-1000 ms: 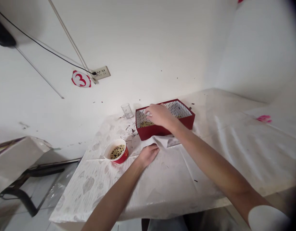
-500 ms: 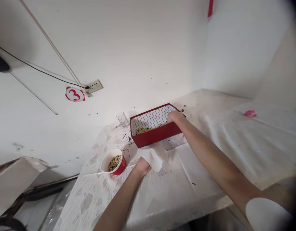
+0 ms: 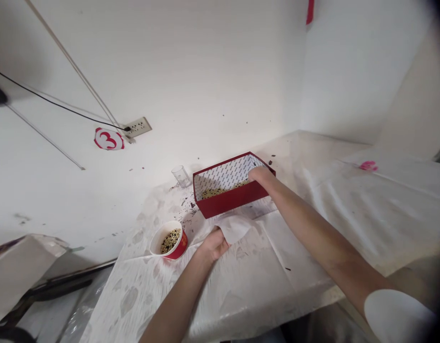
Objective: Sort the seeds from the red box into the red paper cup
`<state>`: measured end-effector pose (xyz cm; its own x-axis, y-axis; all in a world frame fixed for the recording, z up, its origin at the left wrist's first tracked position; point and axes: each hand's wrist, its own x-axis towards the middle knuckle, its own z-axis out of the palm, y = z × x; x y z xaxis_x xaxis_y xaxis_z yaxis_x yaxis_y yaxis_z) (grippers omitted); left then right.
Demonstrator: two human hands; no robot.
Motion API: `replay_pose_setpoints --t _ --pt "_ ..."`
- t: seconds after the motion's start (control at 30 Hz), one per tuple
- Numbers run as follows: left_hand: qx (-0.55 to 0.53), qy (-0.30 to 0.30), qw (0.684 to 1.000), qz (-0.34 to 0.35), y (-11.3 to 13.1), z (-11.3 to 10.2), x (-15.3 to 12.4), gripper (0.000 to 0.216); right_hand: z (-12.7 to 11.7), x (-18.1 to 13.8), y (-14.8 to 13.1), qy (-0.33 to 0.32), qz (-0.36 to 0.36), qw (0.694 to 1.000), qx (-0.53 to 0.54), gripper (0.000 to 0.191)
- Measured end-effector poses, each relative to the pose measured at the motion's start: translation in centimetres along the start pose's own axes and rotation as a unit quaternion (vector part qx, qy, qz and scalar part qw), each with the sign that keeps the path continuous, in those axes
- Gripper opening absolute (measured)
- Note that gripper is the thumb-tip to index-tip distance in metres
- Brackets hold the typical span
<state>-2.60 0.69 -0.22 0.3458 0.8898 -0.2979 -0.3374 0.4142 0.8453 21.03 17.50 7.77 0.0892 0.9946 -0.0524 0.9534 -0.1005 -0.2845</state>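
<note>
My left hand (image 3: 215,244) is closed on a white, thin paper-like piece (image 3: 236,227), just in front of a red box (image 3: 237,201). The box has a patterned white lining and holds a layer of mixed pale and dark grains (image 3: 211,192). Over the box's right end, my right hand (image 3: 260,175) reaches down inside. Its fingers are hidden within the box, so their grip does not show. Left of my left hand stands a red and white paper tub (image 3: 183,244) with similar grains (image 3: 170,241) in it.
A clear glass (image 3: 181,176) stands tilted in view behind the box's left end. Dark scraps (image 3: 192,206) lie scattered beside the box. The table has a patterned white cover (image 3: 134,297). A pink flower (image 3: 369,165) lies at right; a socket strip (image 3: 140,126) is on the wall.
The white piece in my left hand has shifted slightly right and turned, showing more of my fingers. My right hand stays in the box. The view has moved a little.
</note>
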Motion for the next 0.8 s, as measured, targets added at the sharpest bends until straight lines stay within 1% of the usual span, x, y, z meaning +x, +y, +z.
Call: replay_pose_setpoints --t 0.07,0.13,0.2,0.23,0.3,0.37,0.43,0.47,0.5,0.53,0.57,0.6,0.63,0.7,0.73,0.8 --pt "-0.012 0.004 1.000 0.016 -0.2 0.1 0.1 0.036 -0.4 -0.1 -0.4 -0.058 0.031 0.998 -0.014 0.016" --pt "-0.026 0.009 0.999 0.027 -0.2 0.1 0.2 0.035 -0.6 -0.5 -0.7 -0.092 0.045 0.995 -0.019 0.016" --pt "-0.036 0.017 0.998 0.039 0.0 0.2 0.2 0.032 -0.8 -1.1 -0.8 -0.091 0.039 0.995 -0.011 0.017" --pt "-0.042 0.019 0.998 0.043 0.1 0.3 0.2 0.031 -0.9 -1.5 -0.9 -0.078 0.029 0.997 -0.004 0.018" --pt "-0.061 0.021 0.997 0.049 0.5 0.4 0.1 0.031 -1.7 -2.4 -1.0 -0.033 -0.011 0.999 0.023 0.019" --pt "-0.089 0.016 0.994 0.053 0.9 0.6 -0.1 0.031 -3.2 -3.6 -1.4 0.023 -0.067 0.996 0.058 0.019" --pt "-0.117 0.003 0.992 0.054 1.3 0.8 -0.3 0.032 -5.0 -5.2 -2.0 0.100 -0.141 0.978 0.113 0.023" --pt "-0.128 -0.006 0.990 0.052 1.4 0.9 -0.4 0.033 -5.8 -6.3 -2.5 0.148 -0.184 0.961 0.147 0.026" --pt "-0.138 -0.014 0.989 0.049 1.4 0.9 -0.5 0.034 -6.5 -7.4 -2.9 0.215 -0.244 0.924 0.202 0.029" --pt "-0.145 -0.022 0.988 0.045 1.4 1.0 -0.5 0.035 -6.8 -8.7 -3.2 0.262 -0.295 0.885 0.247 0.030" --pt "-0.149 -0.030 0.987 0.043 1.4 1.0 -0.5 0.034 -6.8 -10.1 -3.5 0.281 -0.338 0.857 0.269 0.029" --pt "-0.150 -0.039 0.987 0.045 1.3 1.0 -0.4 0.033 -6.4 -11.4 -3.7 0.280 -0.374 0.840 0.274 0.028" --pt "-0.149 -0.047 0.986 0.051 1.3 1.0 -0.3 0.032 -5.6 -12.7 -3.7 0.270 -0.405 0.832 0.266 0.027" --pt "-0.136 -0.055 0.987 0.070 1.1 0.9 -0.2 0.030 -3.2 -14.7 -3.4 0.243 -0.460 0.816 0.253 0.025" --pt "-0.123 -0.053 0.988 0.076 1.0 0.8 -0.1 0.030 -1.8 -15.4 -3.0 0.231 -0.472 0.809 0.264 0.023" --pt "-0.087 -0.035 0.992 0.082 0.6 0.6 -0.1 0.035 1.0 -16.1 -2.1 0.235 -0.473 0.796 0.296 0.020"
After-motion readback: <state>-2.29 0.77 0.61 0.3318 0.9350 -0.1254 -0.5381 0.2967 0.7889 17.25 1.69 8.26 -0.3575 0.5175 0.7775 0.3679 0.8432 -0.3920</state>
